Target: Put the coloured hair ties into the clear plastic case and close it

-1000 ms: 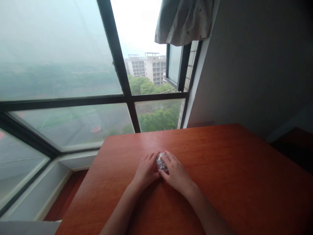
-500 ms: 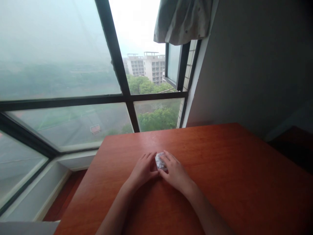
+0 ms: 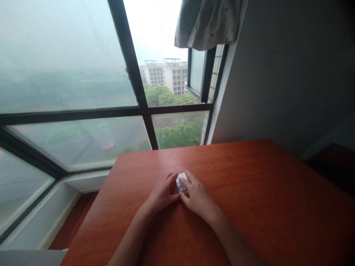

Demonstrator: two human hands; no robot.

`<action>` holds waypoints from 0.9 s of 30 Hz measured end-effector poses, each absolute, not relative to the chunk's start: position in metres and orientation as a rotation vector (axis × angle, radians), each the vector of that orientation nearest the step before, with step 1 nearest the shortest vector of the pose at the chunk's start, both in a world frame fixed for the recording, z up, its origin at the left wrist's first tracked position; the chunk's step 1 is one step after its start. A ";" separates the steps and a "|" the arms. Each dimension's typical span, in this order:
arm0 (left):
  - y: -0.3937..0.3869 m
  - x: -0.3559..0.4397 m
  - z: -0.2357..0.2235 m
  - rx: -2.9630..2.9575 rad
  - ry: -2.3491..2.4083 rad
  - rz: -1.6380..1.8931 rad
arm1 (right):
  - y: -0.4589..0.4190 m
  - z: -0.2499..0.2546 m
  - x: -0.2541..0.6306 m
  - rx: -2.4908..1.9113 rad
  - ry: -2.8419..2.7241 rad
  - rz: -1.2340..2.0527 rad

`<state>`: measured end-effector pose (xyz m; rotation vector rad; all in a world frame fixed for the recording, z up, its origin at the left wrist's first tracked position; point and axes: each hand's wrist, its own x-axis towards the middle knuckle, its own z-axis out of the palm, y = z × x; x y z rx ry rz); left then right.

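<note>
Between my hands, on the reddish-brown wooden table (image 3: 244, 177), is a small whitish bundle (image 3: 182, 187) with grey markings; it looks like folded or crumpled paper, though its kind is not clear. My left hand (image 3: 163, 192) curves around its left side, with fingertips and thumb at the edge. From the right, my right hand (image 3: 196, 192) grips it, thumb at the near edge and fingers bent over the top and far side. Parts of the bundle are hidden beneath the right fingers.
Beyond the table's far edge stands a large window with dark frames (image 3: 144, 110), one pane swung outward. A short light curtain (image 3: 206, 26) hangs at its upper right. A grey wall (image 3: 283, 74) rises on the right. Floor shows at the lower left.
The fingers of my right hand have shifted slightly over the bundle, and more of its pale top shows. My left hand has stayed nearly still.
</note>
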<state>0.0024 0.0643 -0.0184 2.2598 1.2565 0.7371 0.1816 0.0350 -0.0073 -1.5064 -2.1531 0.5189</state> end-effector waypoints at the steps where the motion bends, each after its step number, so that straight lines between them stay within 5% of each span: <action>1: 0.064 0.003 -0.018 2.260 1.253 0.738 | 0.035 -0.007 0.181 -1.509 -2.153 0.517; 27: 0.060 0.000 -0.013 2.276 1.159 0.742 | 0.034 -0.022 0.162 -1.630 -2.023 0.370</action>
